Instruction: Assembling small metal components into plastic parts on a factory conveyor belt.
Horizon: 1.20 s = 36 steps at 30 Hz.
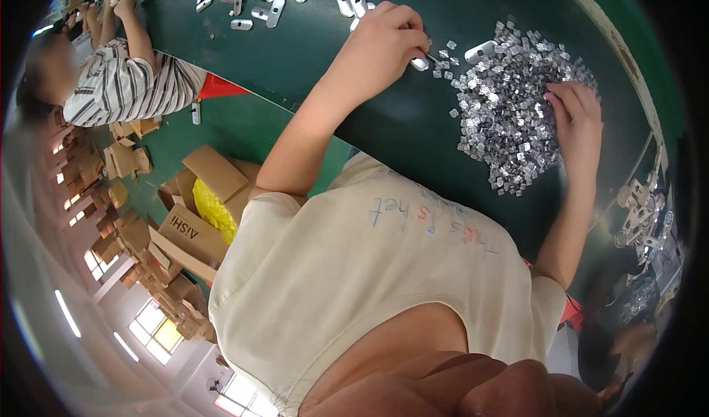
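My left hand (pixel 385 46) is closed, its fingers pinched on a silver oblong metal piece (pixel 419 64) just above the green tabletop. Most of that piece is hidden under the fingers. A few small square metal clips (pixel 445 64) lie beside it. To the right, a large heap of small shiny metal clips (pixel 509 114) spreads over the table. My right hand (pixel 577 118) is at the right side of this heap, thumb and fingertips drawn together. Whatever they pinch is too small to make out. Another silver oblong piece (pixel 480 52) rests at the heap's upper left edge.
More silver oblong pieces (pixel 277 11) are piled at the far side of the green table (pixel 221 48). Left of me, an open cardboard box (pixel 185 232) with yellow plastic stands on the floor. A person in a striped shirt (pixel 125 85) works further left. Metal parts (pixel 642 210) lie at the right.
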Tool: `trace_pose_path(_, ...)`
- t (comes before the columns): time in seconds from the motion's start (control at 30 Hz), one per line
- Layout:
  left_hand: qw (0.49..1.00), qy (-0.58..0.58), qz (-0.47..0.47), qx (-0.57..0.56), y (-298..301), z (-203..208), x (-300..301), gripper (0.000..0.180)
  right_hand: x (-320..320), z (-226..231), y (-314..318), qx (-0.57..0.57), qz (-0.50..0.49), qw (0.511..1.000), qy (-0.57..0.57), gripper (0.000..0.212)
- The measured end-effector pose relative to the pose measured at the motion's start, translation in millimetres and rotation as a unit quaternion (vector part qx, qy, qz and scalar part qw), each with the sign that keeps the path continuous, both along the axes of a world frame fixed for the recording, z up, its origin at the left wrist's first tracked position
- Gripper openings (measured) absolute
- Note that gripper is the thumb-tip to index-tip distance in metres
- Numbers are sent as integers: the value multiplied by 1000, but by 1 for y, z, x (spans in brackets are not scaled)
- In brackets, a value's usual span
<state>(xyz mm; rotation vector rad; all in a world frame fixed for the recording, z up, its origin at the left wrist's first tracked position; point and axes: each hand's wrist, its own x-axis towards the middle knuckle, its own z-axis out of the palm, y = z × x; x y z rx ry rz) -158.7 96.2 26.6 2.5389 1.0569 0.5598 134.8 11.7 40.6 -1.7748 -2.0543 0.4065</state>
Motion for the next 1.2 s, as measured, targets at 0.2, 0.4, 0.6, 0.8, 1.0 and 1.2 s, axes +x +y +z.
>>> trace_pose_path(0.2, 929, -228, 161, -243, -11, 19, 17, 17, -5, 4, -12, 67, -117, 990, 38, 13)
trace_pose_path(0.4, 731, -485, 47, -478, -36, 58, 53, 34, -7, 25, -20, -94, -118, 845, 513, 20)
trace_pose_path(0.6, 725, -446, 8, -524, -43, 71, 68, 41, -25, 62, -31, -112, -70, 750, 648, 31)
trace_pose_path(0.8, 784, -418, -3, -459, -51, 69, 74, 25, -26, 69, -36, -116, -47, 751, 648, 33)
trace_pose_path(1.0, 738, -432, -13, -518, -53, 69, 80, 21, -33, 70, -42, -40, -37, 791, 609, 23)
trace_pose_path(1.2, 829, -346, 1, -440, -58, 69, 82, 18, -38, 62, -41, 219, -2, 938, 269, 22)
